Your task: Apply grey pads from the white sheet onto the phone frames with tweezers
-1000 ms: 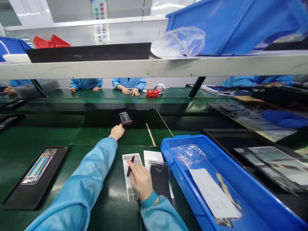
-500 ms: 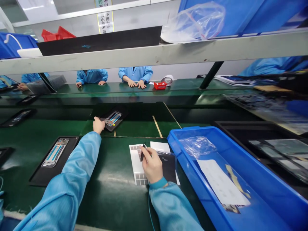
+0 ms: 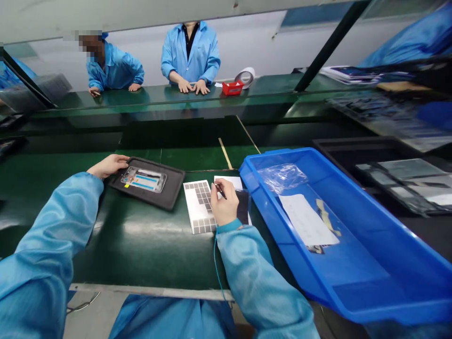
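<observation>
My left hand (image 3: 110,165) is closed on the far left corner of a black tray (image 3: 168,195), its thumb over the rim. In the tray lies a phone frame (image 3: 144,180) with blue strips and a small yellow tab. My right hand (image 3: 225,200) pinches a slim black tool (image 3: 221,189), seemingly tweezers. Under and beside that hand is a white sheet of grey square stickers (image 3: 197,207), some squares gone from its grid. A dark flat piece (image 3: 243,206) and white paper (image 3: 229,181) lie partly hidden behind the hand.
A blue bin (image 3: 356,263) on my right holds clear plastic film (image 3: 282,178) and a white sheet (image 3: 307,220). Beyond it sits a black tray with glass-like panels (image 3: 406,179). Across the bench are two co-workers, a red box (image 3: 232,88) and a tape roll (image 3: 246,76).
My left hand has brought the tray nearer and turned it, so it now lies left of the sticker sheet. My right hand stays over the sheet. The view has tipped down.
</observation>
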`<move>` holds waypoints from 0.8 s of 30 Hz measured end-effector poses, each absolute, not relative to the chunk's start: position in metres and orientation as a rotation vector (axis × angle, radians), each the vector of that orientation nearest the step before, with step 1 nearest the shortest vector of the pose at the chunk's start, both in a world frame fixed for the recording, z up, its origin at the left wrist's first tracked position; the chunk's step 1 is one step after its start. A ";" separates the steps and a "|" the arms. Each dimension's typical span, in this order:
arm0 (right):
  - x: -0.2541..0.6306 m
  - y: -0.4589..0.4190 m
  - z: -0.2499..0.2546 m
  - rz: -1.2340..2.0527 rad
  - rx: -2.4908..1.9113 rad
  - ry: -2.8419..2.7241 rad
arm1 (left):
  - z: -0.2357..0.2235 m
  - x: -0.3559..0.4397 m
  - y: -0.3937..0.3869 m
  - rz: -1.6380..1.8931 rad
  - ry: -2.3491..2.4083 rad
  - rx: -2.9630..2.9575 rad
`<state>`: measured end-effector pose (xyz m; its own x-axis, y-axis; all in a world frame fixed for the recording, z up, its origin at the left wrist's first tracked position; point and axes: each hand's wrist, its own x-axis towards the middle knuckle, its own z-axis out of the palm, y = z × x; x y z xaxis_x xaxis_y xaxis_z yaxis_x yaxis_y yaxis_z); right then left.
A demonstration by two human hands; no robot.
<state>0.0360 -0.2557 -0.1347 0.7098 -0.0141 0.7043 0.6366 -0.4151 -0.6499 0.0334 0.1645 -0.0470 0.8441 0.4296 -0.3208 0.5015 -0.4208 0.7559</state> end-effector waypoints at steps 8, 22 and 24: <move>0.028 -0.264 -0.110 -0.590 -1.825 -0.634 | -0.051 0.048 0.091 -0.627 -0.231 2.401; -0.022 -0.298 -0.129 0.107 -1.822 -0.508 | -0.082 -0.018 -0.077 -0.068 -0.887 2.755; -0.021 -0.297 -0.134 0.128 -1.831 -0.502 | -0.091 -0.024 -0.084 -0.106 -0.917 2.748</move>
<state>-0.0214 -0.2969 -0.1343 0.9018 0.3999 0.1637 0.2732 -0.2341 -0.9330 -0.0240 -0.0845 -0.0910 0.8001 -0.5998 0.0079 -0.5822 -0.7734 0.2506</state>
